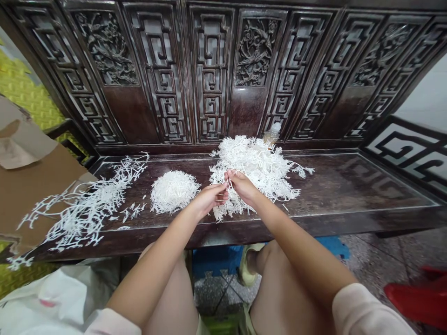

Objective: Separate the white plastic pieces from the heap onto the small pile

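Note:
My left hand (211,197) and my right hand (240,186) meet in front of a large heap of white branching plastic pieces (251,158). Fingers of both hands are pinched around a thin white plastic sprig (229,184), mostly covered by the fingertips. Left of my hands sits a smaller rounded pile of short white pieces (174,190). Farther left, long white branched stems (94,204) lie tangled, some hanging over the bench's front edge. Small loose white bits (133,210) are scattered between the stems and the small pile.
Everything lies on a dark wooden bench (335,186) with a carved lattice back (209,70). A small clear bottle (272,134) stands behind the big heap. Brown cardboard (42,186) leans at the left, above a white bag (52,298). A red object (419,298) is at lower right.

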Action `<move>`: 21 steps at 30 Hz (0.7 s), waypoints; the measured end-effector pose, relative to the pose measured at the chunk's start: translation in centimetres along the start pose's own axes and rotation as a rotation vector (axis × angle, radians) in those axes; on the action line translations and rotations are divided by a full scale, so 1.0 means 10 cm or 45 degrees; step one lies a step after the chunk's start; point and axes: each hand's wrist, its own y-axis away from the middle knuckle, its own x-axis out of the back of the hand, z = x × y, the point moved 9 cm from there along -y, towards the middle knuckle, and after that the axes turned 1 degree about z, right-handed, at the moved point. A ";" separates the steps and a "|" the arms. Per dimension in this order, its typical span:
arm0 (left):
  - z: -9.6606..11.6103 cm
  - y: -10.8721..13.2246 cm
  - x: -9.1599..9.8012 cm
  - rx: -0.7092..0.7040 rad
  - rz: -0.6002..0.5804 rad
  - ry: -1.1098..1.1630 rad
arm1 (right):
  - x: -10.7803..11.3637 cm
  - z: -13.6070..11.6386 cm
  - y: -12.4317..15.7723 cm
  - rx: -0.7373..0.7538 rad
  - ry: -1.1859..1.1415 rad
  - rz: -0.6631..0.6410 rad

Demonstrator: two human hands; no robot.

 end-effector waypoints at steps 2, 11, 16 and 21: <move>0.00 -0.01 -0.01 -0.013 -0.012 -0.034 | 0.00 0.02 0.01 -0.027 -0.006 0.010; 0.03 -0.02 -0.05 -0.102 -0.001 -0.099 | 0.04 0.09 0.01 -0.151 -0.142 0.023; 0.19 -0.01 0.12 -0.213 0.137 -0.147 | 0.03 0.09 0.01 -0.190 -0.096 -0.076; 0.45 0.06 0.22 -0.390 0.089 -0.075 | -0.09 0.13 -0.03 -0.071 0.099 -0.275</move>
